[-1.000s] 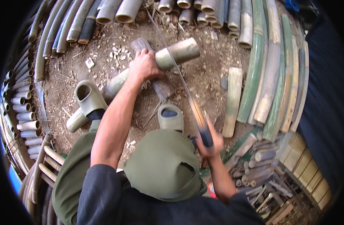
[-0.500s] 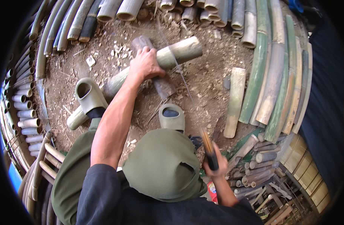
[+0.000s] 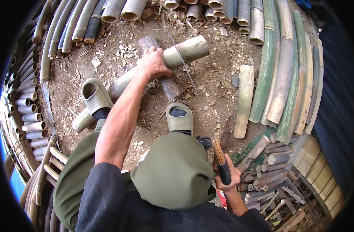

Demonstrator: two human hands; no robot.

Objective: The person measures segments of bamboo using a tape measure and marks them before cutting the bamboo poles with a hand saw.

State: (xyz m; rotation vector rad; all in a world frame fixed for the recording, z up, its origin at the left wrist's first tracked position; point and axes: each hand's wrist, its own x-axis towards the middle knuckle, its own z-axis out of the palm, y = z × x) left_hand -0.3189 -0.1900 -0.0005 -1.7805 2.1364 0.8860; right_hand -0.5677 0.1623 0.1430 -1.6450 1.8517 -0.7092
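Two grips I monitor: left hand (image 3: pixel 153 63) clasping bamboo pole (image 3: pixel 191 49), right hand (image 3: pixel 232 176) clenching saw handle (image 3: pixel 219 154); left slackening could roll pole.

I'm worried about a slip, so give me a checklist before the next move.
1. Right hand closed around the saw's black-and-wood handle: ok.
2. Left hand gripping the thick pale-green bamboo pole: ok.
3. Left fingers apart from the thin grey metal blade: ok.
4. Pole lying across the short brown wooden log: ok.
5. Depth of any cut in the pole: cannot tell.
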